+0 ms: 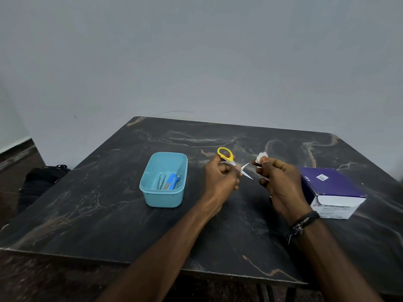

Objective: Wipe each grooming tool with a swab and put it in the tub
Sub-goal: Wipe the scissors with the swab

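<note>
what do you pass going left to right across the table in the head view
black bag off the table's left edge → blue tub → left hand holding yellow scissors → right hand pinching a white swab → purple and white box

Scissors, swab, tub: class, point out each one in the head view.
scissors (224, 154): head view, on the yellow handle loop.
swab (261, 156): head view, on the white pad above the fingers.
tub (162, 198): head view, on the near wall.
</note>
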The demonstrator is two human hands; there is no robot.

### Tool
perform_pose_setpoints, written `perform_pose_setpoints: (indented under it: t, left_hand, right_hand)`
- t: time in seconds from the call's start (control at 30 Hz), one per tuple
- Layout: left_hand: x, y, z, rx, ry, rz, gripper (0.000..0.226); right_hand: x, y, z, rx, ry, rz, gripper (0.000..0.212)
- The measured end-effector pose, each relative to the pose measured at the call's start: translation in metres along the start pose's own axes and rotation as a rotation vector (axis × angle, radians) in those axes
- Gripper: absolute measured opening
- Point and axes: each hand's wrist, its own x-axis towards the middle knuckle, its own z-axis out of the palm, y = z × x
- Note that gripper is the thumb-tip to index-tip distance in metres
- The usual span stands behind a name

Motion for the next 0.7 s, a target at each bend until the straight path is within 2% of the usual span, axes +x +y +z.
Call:
perform_pose_setpoints:
  t: [0.07,0.27,0.33,0.47,0.7]
  left_hand:
    - [0.002,0.000,-0.002,0.003,0.041,0.029,0.014]
    - [0.008,-0.003,-0.006,0.085,0.122,0.115,0.007]
    - [0.007,-0.002,-0.005,0.070,0.111,0.132,0.001]
    - [0.004,-0.001,-0.005,0.081,0.091,0.176,0.020]
    - [0.006,-0.003,-0.008,0.165,0.041,0.166,0.030]
  right_hand:
    - [-0.001,0.001,0.001,-0.075,-0.009,-0.059,0.019]
    - [0.001,0.009,0.000,-0.516,-0.106,-0.350,0.025]
    - [-0.002,0.008,0.001,-0.576,-0.168,-0.402,0.026]
    - [-0.005,0.010,0.002,-0.652,-0.251,-0.462,0.021]
    - [-0.006,0.008,0.003,-0.642,-0.323,-0.433,0.014]
